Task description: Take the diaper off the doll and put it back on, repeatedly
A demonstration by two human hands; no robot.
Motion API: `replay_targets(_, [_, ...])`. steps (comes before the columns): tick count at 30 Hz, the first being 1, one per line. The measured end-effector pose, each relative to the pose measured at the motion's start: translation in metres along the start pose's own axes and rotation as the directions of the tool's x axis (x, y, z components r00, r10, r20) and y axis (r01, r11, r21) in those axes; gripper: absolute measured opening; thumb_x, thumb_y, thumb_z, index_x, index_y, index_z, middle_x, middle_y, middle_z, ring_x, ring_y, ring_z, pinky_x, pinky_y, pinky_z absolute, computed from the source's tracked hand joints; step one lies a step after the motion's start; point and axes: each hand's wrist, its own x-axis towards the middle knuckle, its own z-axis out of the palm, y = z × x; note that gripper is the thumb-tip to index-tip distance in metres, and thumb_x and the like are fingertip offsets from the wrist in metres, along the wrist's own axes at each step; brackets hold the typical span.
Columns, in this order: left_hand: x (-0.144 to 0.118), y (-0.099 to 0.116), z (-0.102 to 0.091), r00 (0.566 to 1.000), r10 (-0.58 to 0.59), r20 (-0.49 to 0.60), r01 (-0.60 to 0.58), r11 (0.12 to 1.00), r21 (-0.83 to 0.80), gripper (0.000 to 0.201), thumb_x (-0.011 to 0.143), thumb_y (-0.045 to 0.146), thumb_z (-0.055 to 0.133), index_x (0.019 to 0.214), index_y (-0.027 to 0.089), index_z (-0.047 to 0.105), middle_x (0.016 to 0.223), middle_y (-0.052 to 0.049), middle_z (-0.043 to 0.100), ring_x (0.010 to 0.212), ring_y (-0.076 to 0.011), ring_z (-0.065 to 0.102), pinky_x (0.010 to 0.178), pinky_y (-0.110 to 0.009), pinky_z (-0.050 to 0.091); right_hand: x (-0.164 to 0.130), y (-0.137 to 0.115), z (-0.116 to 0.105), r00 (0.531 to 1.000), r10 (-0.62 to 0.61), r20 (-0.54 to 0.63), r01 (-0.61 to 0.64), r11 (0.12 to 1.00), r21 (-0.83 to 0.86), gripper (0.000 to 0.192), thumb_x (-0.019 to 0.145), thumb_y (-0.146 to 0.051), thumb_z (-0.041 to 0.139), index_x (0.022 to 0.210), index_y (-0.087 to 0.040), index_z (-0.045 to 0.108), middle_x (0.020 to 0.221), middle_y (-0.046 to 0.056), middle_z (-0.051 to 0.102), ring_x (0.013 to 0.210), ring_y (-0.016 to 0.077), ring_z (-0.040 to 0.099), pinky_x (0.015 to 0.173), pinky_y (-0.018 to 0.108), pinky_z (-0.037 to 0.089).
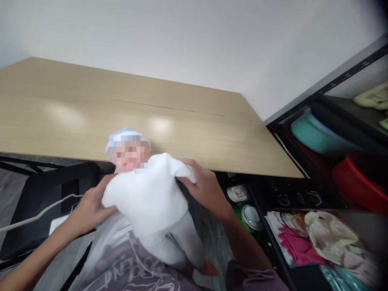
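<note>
Both hands on the baby doll (148,194) now: left hand (87,208) and right hand (204,188) each grip closed on a white sleeve, just before the worktop (91,113).

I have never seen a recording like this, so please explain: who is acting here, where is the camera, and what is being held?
No machine is here: a person works with two bare hands. The single camera sits on the person's head and looks forward and down. The left hand and the right hand grip the sides of a baby doll in white clothes and a pale blue cap. Behind it stands a light wooden table. At the right is a dark shelf with a teal container and a red tub.
</note>
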Motion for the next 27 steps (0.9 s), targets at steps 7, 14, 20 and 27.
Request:
replay_targets(7, [0.129,0.039,-0.011,0.996,0.083,0.037,-0.089,0.969,0.232,0.082,0.091,0.061,0.068,0.160,0.020,0.053,0.143,-0.017,0.080,0.120,-0.0414,0.079,0.094,-0.043,0.059,0.032,0.075,0.015,0.955,0.242,-0.173,-0.258,0.963,-0.081,0.044,0.106,-0.058,0.065,0.133,-0.024,0.069,0.122,0.015,0.084,0.110,0.0409,0.079,0.091,0.049,0.059])
replay_targets(14, [0.181,0.022,-0.019,0.990,0.114,-0.080,-0.054,0.847,0.530,0.058,0.102,0.065,0.056,0.135,0.019,0.069,0.126,-0.019,0.082,0.110,-0.0418,0.078,0.082,-0.043,0.052,0.056,0.114,0.032,0.958,0.195,-0.209,-0.219,0.971,-0.099,0.044,0.107,-0.060,0.060,0.132,-0.024,0.068,0.124,0.015,0.083,0.111,0.0391,0.077,0.094,0.050,0.060])
replay_targets(20, [0.229,-0.009,-0.024,0.964,0.194,-0.182,-0.031,0.761,0.648,0.060,0.104,0.075,0.055,0.121,0.021,0.073,0.118,-0.020,0.080,0.111,-0.0418,0.071,0.083,-0.043,0.049,0.104,0.143,0.045,0.979,0.104,-0.173,-0.137,0.972,-0.189,0.051,0.111,-0.069,0.056,0.130,-0.024,0.068,0.125,0.018,0.082,0.116,0.0403,0.075,0.096,0.050,0.060])
replay_targets(27, [0.300,-0.030,-0.031,0.937,0.270,-0.223,-0.062,0.754,0.654,0.071,0.100,0.082,0.057,0.121,0.017,0.076,0.113,-0.022,0.079,0.109,-0.0425,0.069,0.088,-0.047,0.047,0.176,0.189,0.054,0.986,0.034,-0.163,-0.087,0.938,-0.335,0.053,0.108,-0.072,0.057,0.121,-0.022,0.068,0.119,0.019,0.079,0.114,0.0400,0.072,0.095,0.049,0.058])
